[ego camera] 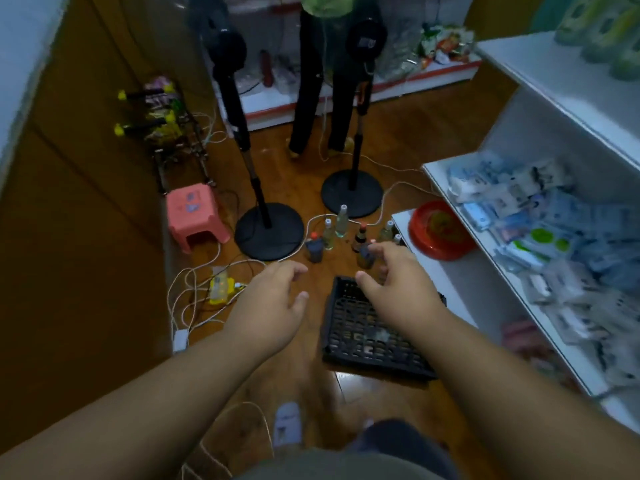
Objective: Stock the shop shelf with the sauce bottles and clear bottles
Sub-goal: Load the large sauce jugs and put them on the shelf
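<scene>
Head view: both arms reach forward and down over a wooden floor (408, 140). The left hand (273, 299) hangs above the floor with fingers loosely spread and slightly bent, its grip open and holding nothing. The right hand (394, 275) is spread over the far end of a black crate (367, 337) that lies on the floor; its grip is also open, fingers parted, the fingertips near a dark sauce bottle (365, 256), though blur hides whether they touch it.

The bottles stand on the floor just beyond the crate, near the front corner of the lowest white shelf (446, 271). A second dark sauce bottle with a red cap (314, 248) stands to the left. A small clear bottle (328, 234) is beside it, and a taller clear bottle (342, 221) stands behind. A brown bottle (361, 239) stands further right, and another clear bottle (387, 232) is close to the shelf's edge.

A red plate (440, 232) rests on the lowest shelf at its far end. The shelf above it holds packets (540, 233) in blue and white. Two black stands with round bases (269, 226) rise from the floor, with white cables (194, 292) around them. A pink stool (194, 216) sits at the left by the wall.
</scene>
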The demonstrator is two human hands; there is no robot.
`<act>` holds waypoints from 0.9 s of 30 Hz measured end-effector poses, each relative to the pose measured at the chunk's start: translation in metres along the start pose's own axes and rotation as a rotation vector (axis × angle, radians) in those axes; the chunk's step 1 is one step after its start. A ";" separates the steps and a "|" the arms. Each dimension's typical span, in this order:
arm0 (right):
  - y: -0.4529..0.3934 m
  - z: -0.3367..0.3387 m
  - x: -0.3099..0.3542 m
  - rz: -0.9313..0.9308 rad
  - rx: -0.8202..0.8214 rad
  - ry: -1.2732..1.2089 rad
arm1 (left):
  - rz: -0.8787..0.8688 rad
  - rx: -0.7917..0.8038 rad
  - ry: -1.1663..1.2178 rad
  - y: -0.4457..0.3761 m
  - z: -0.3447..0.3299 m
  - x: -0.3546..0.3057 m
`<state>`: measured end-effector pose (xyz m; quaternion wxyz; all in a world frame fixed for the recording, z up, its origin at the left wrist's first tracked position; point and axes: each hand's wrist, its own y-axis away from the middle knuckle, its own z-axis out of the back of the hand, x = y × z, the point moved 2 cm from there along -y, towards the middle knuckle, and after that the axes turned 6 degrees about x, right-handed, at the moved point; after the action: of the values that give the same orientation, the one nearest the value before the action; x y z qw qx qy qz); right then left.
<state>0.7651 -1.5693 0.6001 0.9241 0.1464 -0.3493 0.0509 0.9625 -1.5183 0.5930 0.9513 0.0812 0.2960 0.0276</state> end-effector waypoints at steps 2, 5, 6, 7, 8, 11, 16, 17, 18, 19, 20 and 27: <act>-0.018 0.004 -0.007 -0.055 -0.029 -0.005 | -0.044 0.053 -0.011 -0.031 0.003 0.001; -0.053 0.008 -0.019 -0.119 -0.047 -0.025 | -0.088 0.098 -0.025 -0.081 -0.002 0.001; -0.066 0.008 -0.021 -0.129 -0.040 -0.028 | -0.082 0.110 -0.018 -0.096 -0.004 0.002; -0.080 0.008 -0.022 -0.134 -0.039 -0.020 | -0.084 0.124 -0.013 -0.110 -0.005 0.002; -0.094 0.009 -0.022 -0.137 -0.046 -0.011 | -0.100 0.139 -0.019 -0.125 -0.005 0.002; -0.133 0.006 -0.016 -0.159 -0.051 -0.011 | -0.151 0.176 -0.047 -0.163 0.007 0.010; -0.197 -0.008 0.006 -0.207 -0.067 -0.034 | -0.182 0.226 -0.048 -0.234 0.031 0.044; -0.212 -0.011 0.010 -0.220 -0.088 -0.032 | -0.196 0.238 -0.051 -0.251 0.033 0.052; -0.227 -0.015 0.013 -0.235 -0.114 -0.029 | -0.209 0.255 -0.057 -0.269 0.035 0.061; -0.243 -0.020 0.016 -0.259 -0.143 -0.034 | -0.225 0.282 -0.063 -0.289 0.037 0.071; -0.259 -0.027 0.019 -0.294 -0.166 -0.049 | -0.249 0.316 -0.069 -0.308 0.040 0.080; -0.333 -0.071 0.028 -0.490 -0.237 -0.189 | -0.327 0.491 -0.101 -0.406 0.051 0.124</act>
<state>0.8962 -1.8645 0.4893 0.8828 0.1216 -0.3917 -0.2291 1.0951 -1.9125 0.4961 0.9087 0.2611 0.2552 -0.2026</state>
